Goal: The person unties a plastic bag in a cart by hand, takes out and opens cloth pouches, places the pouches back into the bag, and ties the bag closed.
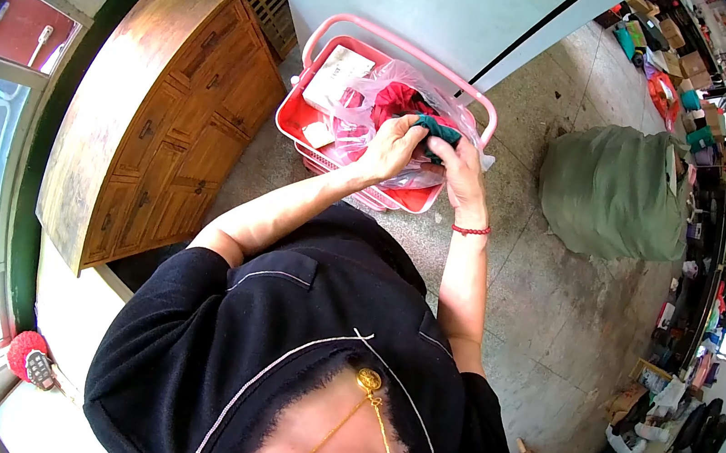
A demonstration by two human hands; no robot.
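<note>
Over a pink basket (286,116), my left hand (389,149) and my right hand (462,171) meet at a small piece of dark green cloth (435,132). The fingers of both hands pinch it from either side. Just behind and below the cloth, a clear plastic bag (352,133) lies open in the basket, with red fabric (398,101) inside it. A white box (339,77) stands at the basket's left, and a smaller pale block (317,134) lies in front of it. My palms hide part of the bag.
A wooden drawer cabinet (173,101) stands on the left, and a pale grey panel (402,2) rises behind the basket. On the floor at right sits a large green sack (606,190). Shelves crowded with goods (724,201) line the far right.
</note>
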